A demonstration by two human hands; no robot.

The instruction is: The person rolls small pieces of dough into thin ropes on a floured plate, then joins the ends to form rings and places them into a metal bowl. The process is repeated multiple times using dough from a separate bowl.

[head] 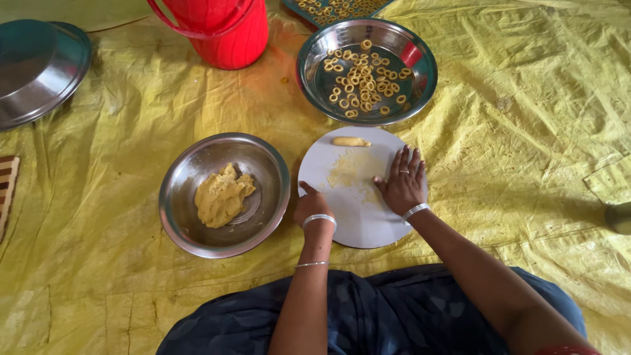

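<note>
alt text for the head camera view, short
Seen from above, a person's right hand lies flat on a round white board while the left hand rests at its edge. A steel bowl of yellow dough sits left; a bowl of dough rings beyond.

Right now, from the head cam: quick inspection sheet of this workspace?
Surface: yellow sheet covers the floor, creased, with crumbs.
Job's things: round board bears a dough roll and crumbs; steel bowl holds a dough lump.
Clutter: ring tray full of dough rings; red bucket; upturned steel plates.
Hands: left hand on the board's edge, fingers curled; right hand flat on the board.
Cables: nothing seen.
Surroundings: the person's dark garment below.
</note>
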